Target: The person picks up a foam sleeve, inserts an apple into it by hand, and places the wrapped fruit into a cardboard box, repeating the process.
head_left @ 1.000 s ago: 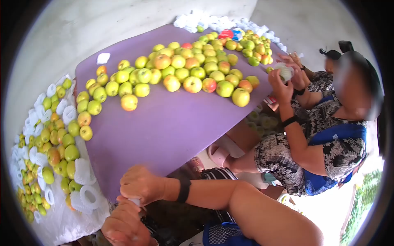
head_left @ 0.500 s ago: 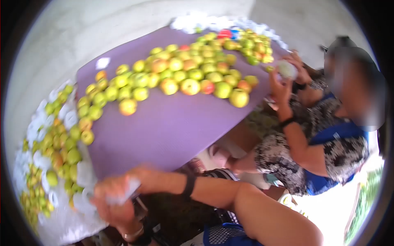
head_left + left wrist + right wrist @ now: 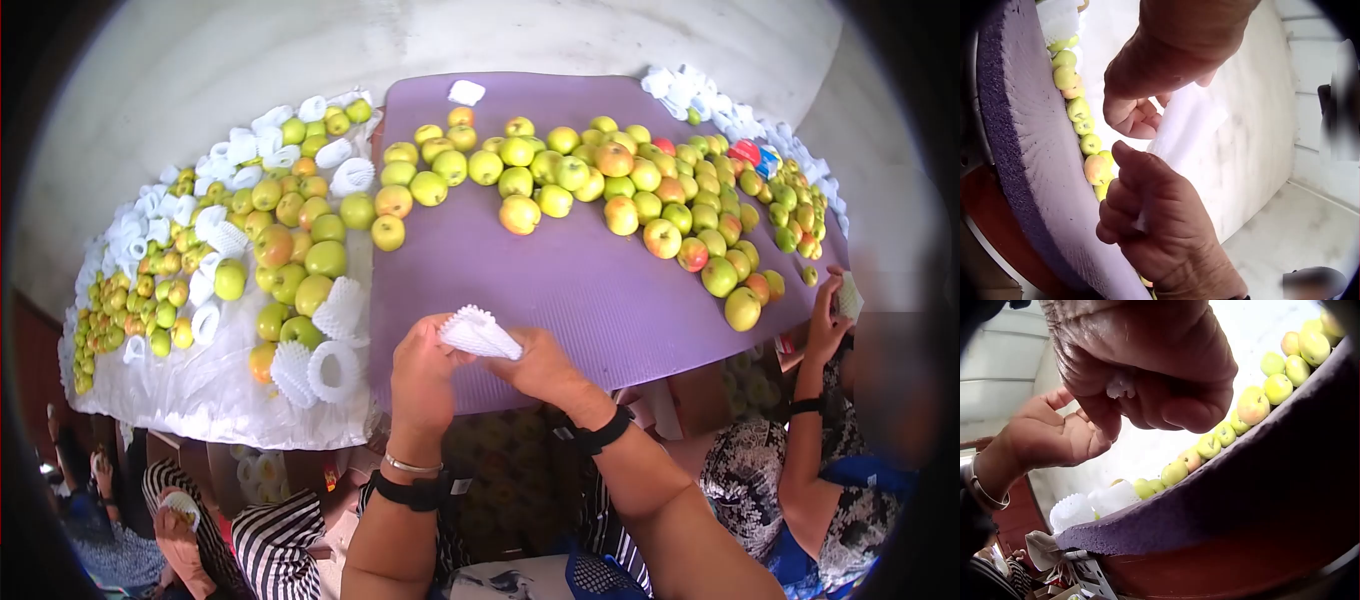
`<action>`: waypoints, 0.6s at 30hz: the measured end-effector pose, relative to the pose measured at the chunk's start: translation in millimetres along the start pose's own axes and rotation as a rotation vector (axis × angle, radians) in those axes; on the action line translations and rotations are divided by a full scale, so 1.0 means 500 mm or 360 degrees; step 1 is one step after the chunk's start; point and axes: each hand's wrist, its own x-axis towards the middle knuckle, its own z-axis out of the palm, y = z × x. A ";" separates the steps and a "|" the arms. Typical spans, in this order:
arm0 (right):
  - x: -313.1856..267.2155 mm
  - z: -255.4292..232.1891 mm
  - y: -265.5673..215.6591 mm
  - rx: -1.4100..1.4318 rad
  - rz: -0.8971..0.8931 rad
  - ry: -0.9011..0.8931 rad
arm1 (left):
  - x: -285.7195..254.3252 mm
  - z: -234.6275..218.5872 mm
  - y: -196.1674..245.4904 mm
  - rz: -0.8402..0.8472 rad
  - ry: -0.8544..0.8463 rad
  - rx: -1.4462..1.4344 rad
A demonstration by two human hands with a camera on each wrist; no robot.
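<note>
Over the front part of the purple mat, both hands hold a white foam fruit net (image 3: 480, 334), flattened and ridged. My left hand (image 3: 422, 370), with a bangle at its wrist, pinches the near-left end. On the other end, my right hand (image 3: 545, 365) grips with curled fingers. The left wrist view shows the white foam net (image 3: 1186, 122) stretching between the two hands. A bit of foam pokes out of the right fist (image 3: 1160, 369) in the right wrist view. Loose yellow-green apples (image 3: 520, 214) lie on the mat beyond the hands.
On the left, a white plastic sheet (image 3: 230, 405) bears many apples and loose foam nets (image 3: 340, 375). The purple mat (image 3: 500, 265) ends in a thick edge in front. At right, another person's hand (image 3: 828, 318) holds a netted fruit. More people sit at lower left.
The head view has swung left, showing more of the white sheet. My hands have moved from the mat's left corner to over its front, and the foam net between them shows more plainly.
</note>
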 end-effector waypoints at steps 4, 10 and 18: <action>0.006 -0.006 0.003 -0.0304 0.0122 -0.0286 | 0.010 -0.039 0.000 -0.0226 -0.0062 -0.0228; 0.005 -0.024 -0.010 -0.0389 0.0015 -0.0436 | 0.010 -0.062 0.014 -0.0275 -0.0207 -0.0054; -0.002 -0.043 -0.034 -0.0452 -0.0189 -0.0435 | 0.012 -0.052 0.000 -0.0211 0.0118 0.0275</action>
